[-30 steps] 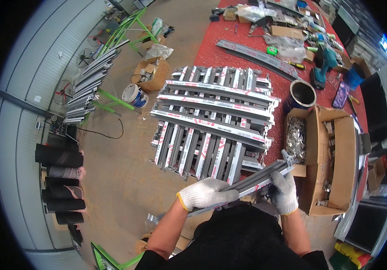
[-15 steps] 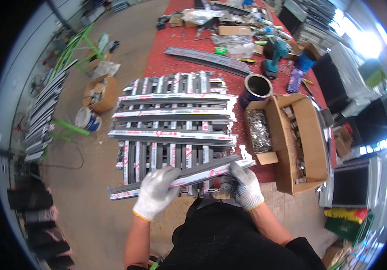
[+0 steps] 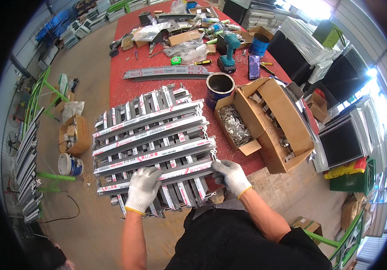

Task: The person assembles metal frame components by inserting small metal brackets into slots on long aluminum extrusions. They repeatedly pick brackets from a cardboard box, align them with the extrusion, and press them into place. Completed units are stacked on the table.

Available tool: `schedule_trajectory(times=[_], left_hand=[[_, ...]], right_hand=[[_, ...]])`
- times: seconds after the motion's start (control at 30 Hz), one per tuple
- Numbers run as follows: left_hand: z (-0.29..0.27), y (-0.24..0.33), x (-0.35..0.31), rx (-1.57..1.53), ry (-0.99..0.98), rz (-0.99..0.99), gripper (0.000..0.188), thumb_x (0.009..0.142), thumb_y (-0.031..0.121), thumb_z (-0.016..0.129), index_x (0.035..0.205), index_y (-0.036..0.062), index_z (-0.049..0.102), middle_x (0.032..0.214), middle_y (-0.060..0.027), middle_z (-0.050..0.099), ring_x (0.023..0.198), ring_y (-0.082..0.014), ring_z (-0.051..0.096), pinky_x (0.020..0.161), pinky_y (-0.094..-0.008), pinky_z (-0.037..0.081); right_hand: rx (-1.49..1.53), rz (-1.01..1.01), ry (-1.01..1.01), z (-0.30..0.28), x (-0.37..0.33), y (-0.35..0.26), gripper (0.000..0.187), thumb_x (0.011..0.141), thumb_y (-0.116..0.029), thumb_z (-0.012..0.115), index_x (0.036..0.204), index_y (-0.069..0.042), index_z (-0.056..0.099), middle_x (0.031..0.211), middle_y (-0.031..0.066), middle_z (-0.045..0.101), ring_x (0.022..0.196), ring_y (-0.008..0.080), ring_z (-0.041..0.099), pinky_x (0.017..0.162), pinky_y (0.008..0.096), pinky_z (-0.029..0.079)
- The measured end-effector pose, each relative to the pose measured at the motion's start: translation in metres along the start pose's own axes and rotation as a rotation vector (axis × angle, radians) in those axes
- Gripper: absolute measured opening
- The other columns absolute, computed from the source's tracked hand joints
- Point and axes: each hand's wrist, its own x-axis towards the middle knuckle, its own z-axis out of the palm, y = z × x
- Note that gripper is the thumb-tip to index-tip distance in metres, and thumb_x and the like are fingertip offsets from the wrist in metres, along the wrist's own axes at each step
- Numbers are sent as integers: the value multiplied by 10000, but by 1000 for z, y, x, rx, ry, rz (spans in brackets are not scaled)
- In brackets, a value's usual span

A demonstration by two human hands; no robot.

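A crosswise stack of grey frame profiles (image 3: 150, 136), with white-and-red printed film on them, lies at the near end of the red table. Along the near side of its top layer rests one more profile (image 3: 183, 172), roughly parallel to the others there. My left hand (image 3: 143, 189), in a white knit glove, is closed over this near profile left of its middle. With fingers curled round its right end, my right hand (image 3: 232, 177), gloved too, grips the same profile. Its fingertips are partly hidden. Small metal fittings stick out at the right ends of the profiles.
Right of the stack stand a dark can (image 3: 219, 89), a small box of metal fittings (image 3: 235, 126) and a larger cardboard box (image 3: 288, 130). Beyond lie loose profiles (image 3: 166, 72), a cordless drill (image 3: 227, 54), a tape measure (image 3: 176, 60) and a phone (image 3: 254, 67).
The near profile has gone from slanted, held in front of the stack, to lying on its top layer beside the others. Both hands moved with it. The view has turned and shifted.
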Motion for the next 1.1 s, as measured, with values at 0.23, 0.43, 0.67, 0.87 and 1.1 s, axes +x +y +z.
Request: schedule_trajectory(times=[0.23, 0.43, 0.67, 0.87, 1.1], left_hand=[[13, -3, 8, 40, 68, -55, 369, 863, 121, 869, 1229, 154, 832, 1272, -63, 765, 1241, -334, 663, 1067, -500, 529], [19, -2, 10, 36, 91, -142, 367, 882, 121, 836, 1248, 155, 834, 1311, -94, 764, 1268, -356, 664, 1091, -502, 531], [17, 11, 5, 40, 92, -225, 388, 874, 138, 834, 1261, 137, 811, 1322, -109, 749, 1307, -378, 641, 1128, -520, 500], [22, 20, 3, 37, 193, -250, 384, 867, 108, 842, 1248, 116, 793, 1328, -114, 723, 1310, -394, 629, 1158, -549, 488], [16, 41, 12, 120, 151, -404, 391, 892, 72, 817, 1280, 90, 767, 1356, -123, 714, 1369, -414, 606, 1207, -554, 464]], right_hand=[[-10, -23, 19, 4, 7, -8, 568, 1035, -355, 859, 1327, 110, 712, 967, 68, 777, 734, 122, 705, 636, 276, 583], [64, -26, 18, 17, 4, -18, 575, 1058, -390, 816, 1363, 83, 702, 1050, 102, 806, 791, 156, 761, 694, 304, 642], [-841, -2, -5, -10, -9, -75, 650, 987, -474, 791, 1218, 132, 758, 956, 240, 824, 859, 270, 820, 792, 413, 646], [-1335, -248, -171, 5, 20, -173, 586, 980, -535, 729, 1099, 29, 837, 1041, 314, 797, 1035, 471, 790, 954, 508, 608], [-1409, -632, -478, 27, 128, -276, 333, 987, -307, 772, 1139, -19, 840, 1043, 206, 836, 976, 354, 818, 928, 442, 631]])
